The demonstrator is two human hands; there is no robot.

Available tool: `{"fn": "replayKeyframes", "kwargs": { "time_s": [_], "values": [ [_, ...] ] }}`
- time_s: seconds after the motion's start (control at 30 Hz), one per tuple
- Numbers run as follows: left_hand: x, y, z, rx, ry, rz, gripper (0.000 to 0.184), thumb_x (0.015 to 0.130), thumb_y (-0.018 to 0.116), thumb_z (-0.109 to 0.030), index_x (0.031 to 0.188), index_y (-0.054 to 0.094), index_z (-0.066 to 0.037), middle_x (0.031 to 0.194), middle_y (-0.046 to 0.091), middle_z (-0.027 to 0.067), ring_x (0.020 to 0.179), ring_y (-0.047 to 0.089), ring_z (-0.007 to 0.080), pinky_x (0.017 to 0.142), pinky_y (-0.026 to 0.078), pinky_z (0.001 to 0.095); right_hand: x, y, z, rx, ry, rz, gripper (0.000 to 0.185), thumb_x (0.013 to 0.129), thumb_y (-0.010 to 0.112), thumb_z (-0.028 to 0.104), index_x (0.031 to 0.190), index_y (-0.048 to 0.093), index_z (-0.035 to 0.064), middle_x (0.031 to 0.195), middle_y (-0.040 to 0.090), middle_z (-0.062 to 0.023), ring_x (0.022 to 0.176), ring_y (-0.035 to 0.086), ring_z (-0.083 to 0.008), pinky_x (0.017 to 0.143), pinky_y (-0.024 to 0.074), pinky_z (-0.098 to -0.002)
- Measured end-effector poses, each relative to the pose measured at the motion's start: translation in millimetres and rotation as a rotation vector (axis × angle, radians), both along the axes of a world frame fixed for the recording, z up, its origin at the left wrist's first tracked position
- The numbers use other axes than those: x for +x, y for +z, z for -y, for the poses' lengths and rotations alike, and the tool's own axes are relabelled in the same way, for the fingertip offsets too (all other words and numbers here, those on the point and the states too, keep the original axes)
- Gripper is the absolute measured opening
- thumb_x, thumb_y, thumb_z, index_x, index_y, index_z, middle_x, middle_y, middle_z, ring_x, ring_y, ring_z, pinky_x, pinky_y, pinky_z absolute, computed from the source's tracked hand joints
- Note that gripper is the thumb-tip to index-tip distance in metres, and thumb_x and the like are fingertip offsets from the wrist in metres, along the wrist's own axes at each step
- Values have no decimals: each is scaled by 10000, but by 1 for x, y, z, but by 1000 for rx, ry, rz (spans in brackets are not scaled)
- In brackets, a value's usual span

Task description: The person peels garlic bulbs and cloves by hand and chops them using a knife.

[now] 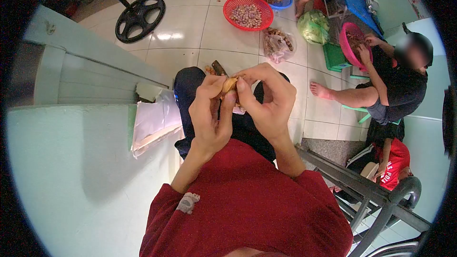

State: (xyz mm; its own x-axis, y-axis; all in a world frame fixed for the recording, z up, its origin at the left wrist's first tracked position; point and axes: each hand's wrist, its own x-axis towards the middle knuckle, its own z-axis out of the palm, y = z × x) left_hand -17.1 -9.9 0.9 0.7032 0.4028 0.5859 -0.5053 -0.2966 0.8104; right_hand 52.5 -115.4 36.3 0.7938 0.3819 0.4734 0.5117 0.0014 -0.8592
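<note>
Our left hand [208, 109] and right hand [270, 96] come close together in front of us, over our lap. With the fingertips of both hands, we pinch one small, shiny, yellow-brown piece [230, 84]. It sits between our two hands, up above our dark pants [189, 85]. Just past our fingers we see a long, flat, dark brown thing [219, 68], with little orange-brown bits [209, 70] beside it. Our hands hide part of what is there.

Farther out, on the pale tile floor [181, 33], sits a round red plastic basket [248, 29] full of small purple and tan lumps [245, 15]. A blue plastic basket [285, 5] with brown bits is right behind it. Near them are a clear plastic bag [278, 53] of brown pieces and a light green plastic bag [314, 26]. Over on our right, a person in a black shirt [407, 83] has both hands at a pink plastic basket [347, 47], next to a dark green plastic crate [335, 58].
</note>
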Motion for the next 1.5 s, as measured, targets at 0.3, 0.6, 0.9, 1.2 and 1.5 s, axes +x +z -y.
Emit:
{"fn": "replayKeyframes", "kwargs": {
  "time_s": [0.3, 0.6, 0.9, 1.2, 1.5],
  "values": [
    [-1, 6, -5, -504, -402, 10, 152, 1002, 493, -90, 1107, 439, 5, 931, 541, 106, 768, 525, 131, 673, 444, 254, -5, 9, 5, 263, 210, -414, 49, 874, 636, -29, 922, 642, -39, 765, 647, -74, 618, 620, -104, 533, 488, -237],
    [-1, 4, -4, -488, -434, 58, 191, 1016, 490, -151, 1116, 419, -4, 898, 523, 92, 746, 520, 124, 648, 437, 248, -6, 6, 2, 444, 328, -500, 66, 933, 571, -26, 966, 612, -66, 778, 640, -83, 594, 616, -116, 481, 511, -250],
    [-5, 14, -7, -649, -387, -62, 278, 1043, 407, -278, 1121, 424, -12, 932, 508, 102, 720, 498, 136, 584, 433, 267, -7, 10, 2, 326, 390, -406, 72, 941, 580, -9, 992, 604, -54, 818, 630, -79, 663, 619, -121, 563, 513, -251],
    [-8, -4, -26, -711, -450, -34, 347, 1064, 318, -338, 1064, 449, -16, 864, 505, 100, 717, 507, 169, 679, 417, 291, 42, -124, -3, -143, 160, -379, 147, 928, 639, 95, 960, 664, -47, 793, 669, -70, 666, 621, -107, 613, 494, -258],
    [-14, -1, -33, -731, -423, -20, 368, 1068, 304, -338, 1051, 465, -7, 888, 500, 83, 725, 516, 171, 688, 423, 288, 85, -350, -40, -757, -8, -170, 361, 899, 664, 312, 876, 651, -48, 713, 672, -184, 631, 660, -221, 602, 508, -323]
  ]
}}
